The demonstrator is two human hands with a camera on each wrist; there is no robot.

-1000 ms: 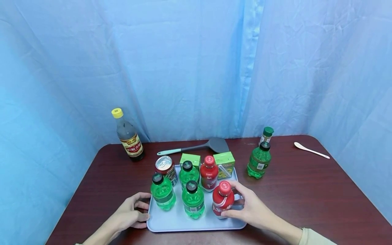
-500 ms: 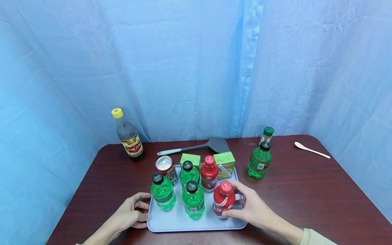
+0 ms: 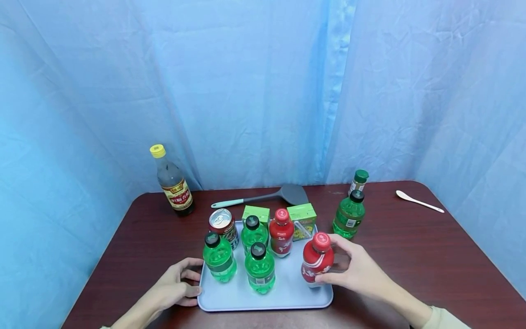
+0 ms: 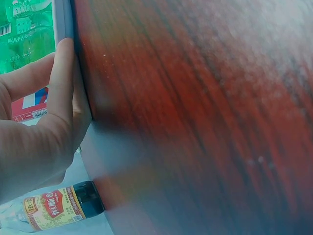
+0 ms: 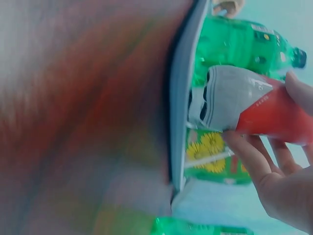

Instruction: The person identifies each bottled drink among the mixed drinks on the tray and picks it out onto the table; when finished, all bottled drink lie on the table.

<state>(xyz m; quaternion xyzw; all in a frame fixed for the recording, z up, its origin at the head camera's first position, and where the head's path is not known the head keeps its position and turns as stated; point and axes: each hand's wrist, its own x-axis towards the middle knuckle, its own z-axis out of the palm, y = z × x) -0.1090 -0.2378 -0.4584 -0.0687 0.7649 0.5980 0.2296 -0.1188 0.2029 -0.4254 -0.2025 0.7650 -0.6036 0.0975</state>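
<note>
My right hand [image 3: 359, 272] grips a red bottle [image 3: 316, 264] with thumb and fingers over the right part of the pale blue tray [image 3: 234, 299]. In the right wrist view, the base of this bottle [image 5: 227, 98] appears raised slightly off the tray. At the tray's left edge, my left hand [image 3: 178, 283] holds the rim, its fingertips against the side [image 4: 63, 27]. On the tray stand several green bottles [image 3: 260, 269], another red bottle [image 3: 281, 235], a dark red can [image 3: 223, 226] and two green drink cartons [image 3: 302, 219], one with a straw.
Behind the tray lies a grey spatula [image 3: 292, 194] with a mint handle. A yellow-capped sauce bottle [image 3: 176, 192] stands back left. To the right are another green bottle [image 3: 348, 217], a green-lidded jar [image 3: 358, 183] and a white spoon [image 3: 417, 200]. Blue curtains [image 3: 263, 91] enclose the table.
The red bottle in my right hand has moved right, towards the tray's right edge, and a little away from me. My left hand stays at the tray's left edge.
</note>
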